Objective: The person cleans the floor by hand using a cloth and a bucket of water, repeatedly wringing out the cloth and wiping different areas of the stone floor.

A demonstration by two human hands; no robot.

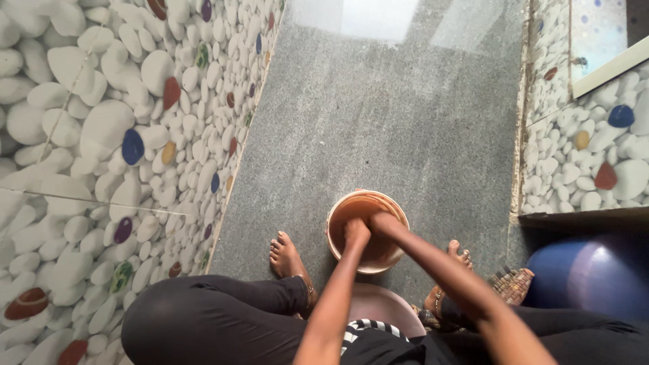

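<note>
Grey stone floor beside pebble-patterned wall tiles.
Lower centre: left hand (pixel 356 233) and right hand (pixel 382 222) inside orange bucket (pixel 336 215); grip unclear.

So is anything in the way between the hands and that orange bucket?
Nothing visible is. The left hand and the right hand are both already down inside the orange bucket, which stands on the grey floor between the person's bare feet. What the fingers touch inside cannot be seen.

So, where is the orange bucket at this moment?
In the head view, the orange bucket stands on the grey floor, lower centre, between the bare feet, with both hands inside.
</note>
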